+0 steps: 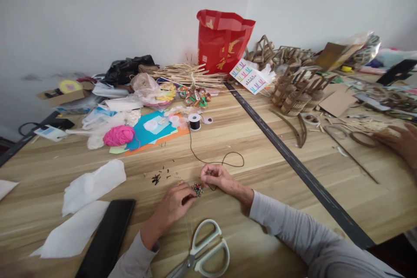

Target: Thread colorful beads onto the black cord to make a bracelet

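Nearest me, white-handled scissors (203, 252) lie on the pale wood-grain bench (260, 147), with a black phone (107, 239) face down to their left and two sheets of white tissue paper (93, 184) beyond it. Just past the scissors my left hand (174, 206) rests on the bench, its fingers pinched together on a small cluster of coloured beads (197, 189). My right hand (216, 178) sits just beside it, fingers closed on what I take to be the black cord (228, 158); the grip itself is too small to see clearly. The cord loops away across the bench to a black spool (194, 121). A scatter of tiny dark bits (156, 178) lies left of my hands.

Farther back are a pink yarn ball (119, 135) and blue and orange paper sheets (153, 132), then a bundle of wooden sticks (189, 76) and a red bag (223, 41) against the plain white wall (97, 8). A dark strip (293, 160) divides the bench; right of it, cardboard baskets (296, 91) stand, and another person's hand (399, 141) rests at the edge.
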`<state>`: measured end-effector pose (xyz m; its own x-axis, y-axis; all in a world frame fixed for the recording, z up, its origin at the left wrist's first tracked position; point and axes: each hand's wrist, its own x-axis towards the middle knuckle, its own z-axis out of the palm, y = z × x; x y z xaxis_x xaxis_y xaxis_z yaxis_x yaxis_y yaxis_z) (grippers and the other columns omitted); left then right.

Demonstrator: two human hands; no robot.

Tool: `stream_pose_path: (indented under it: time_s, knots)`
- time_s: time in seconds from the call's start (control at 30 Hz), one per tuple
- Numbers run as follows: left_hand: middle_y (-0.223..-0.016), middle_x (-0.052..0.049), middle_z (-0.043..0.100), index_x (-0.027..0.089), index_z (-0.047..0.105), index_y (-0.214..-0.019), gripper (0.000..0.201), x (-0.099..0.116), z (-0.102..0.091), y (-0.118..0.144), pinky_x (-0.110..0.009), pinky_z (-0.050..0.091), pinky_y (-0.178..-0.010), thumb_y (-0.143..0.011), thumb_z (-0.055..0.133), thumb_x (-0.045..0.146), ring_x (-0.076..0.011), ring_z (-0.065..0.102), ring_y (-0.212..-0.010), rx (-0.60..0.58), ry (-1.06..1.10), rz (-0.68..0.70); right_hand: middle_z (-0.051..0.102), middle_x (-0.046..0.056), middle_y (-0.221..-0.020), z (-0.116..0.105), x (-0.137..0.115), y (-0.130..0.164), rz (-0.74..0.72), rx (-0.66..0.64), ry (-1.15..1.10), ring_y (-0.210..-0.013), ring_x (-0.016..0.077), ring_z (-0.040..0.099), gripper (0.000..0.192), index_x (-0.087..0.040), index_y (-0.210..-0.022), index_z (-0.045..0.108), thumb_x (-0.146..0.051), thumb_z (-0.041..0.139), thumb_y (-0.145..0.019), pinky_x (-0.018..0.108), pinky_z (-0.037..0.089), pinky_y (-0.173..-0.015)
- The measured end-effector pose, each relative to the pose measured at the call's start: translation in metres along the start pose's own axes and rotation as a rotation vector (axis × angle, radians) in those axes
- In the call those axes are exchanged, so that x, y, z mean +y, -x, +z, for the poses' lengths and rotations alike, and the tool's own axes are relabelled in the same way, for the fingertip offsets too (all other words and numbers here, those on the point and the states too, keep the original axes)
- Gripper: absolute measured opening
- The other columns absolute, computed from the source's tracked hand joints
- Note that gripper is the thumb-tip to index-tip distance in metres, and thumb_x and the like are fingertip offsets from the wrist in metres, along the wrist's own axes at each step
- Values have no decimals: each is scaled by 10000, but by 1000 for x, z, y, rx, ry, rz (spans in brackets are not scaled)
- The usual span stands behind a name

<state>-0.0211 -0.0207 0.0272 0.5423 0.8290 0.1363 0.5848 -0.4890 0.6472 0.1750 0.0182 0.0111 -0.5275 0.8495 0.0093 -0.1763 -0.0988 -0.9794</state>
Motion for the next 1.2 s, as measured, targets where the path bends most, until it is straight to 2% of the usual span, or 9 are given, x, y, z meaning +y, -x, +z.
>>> stream_pose_path:
  time_s: [0.1,0.2,0.37,0.53,0.8,1.2]
  knots:
    - [-697,-45,683,181,687,-717,111,-3,2,0,-282,471,-660,-752,595,130,-179,606,-680,96,136,-94,480,-48,-546,4,3,3,-32,13,61,-451,49,376,312,-134,-737,550,-427,654,-761,167,298,-434]
    - [-686,-46,690,167,691,-709,69,-8,5,0,-260,481,-616,-730,625,174,-171,616,-651,194,304,-237,494,-27,-596,7,7,6,-136,20,208,-517,65,416,281,-125,-755,571,-397,622,-800,173,331,-474]
    - [-648,-51,700,140,700,-693,104,-16,6,-1,-244,492,-579,-663,698,240,-164,628,-605,238,558,-367,531,8,-662,11,5,11,-328,0,476,-556,81,454,227,-123,-767,590,-326,551,-861,179,358,-493]
    - [-616,-42,692,134,687,-660,125,-16,5,-4,-230,486,-554,-612,736,238,-145,613,-564,237,634,-392,532,9,-663,11,6,11,-413,-2,591,-552,85,460,186,-132,-779,578,-274,515,-881,182,375,-503]
    - [-608,-37,680,132,672,-667,152,-16,4,-4,-234,492,-560,-610,749,251,-143,614,-566,209,645,-383,536,3,-681,9,11,10,-426,-9,612,-551,76,463,84,-136,-804,579,-189,530,-847,174,365,-507]
    - [-636,-43,703,127,690,-666,127,-20,8,-5,-227,509,-586,-596,754,211,-142,636,-589,223,735,-369,526,0,-669,9,10,11,-436,-36,653,-534,72,458,85,-137,-801,564,-184,514,-852,168,350,-490]
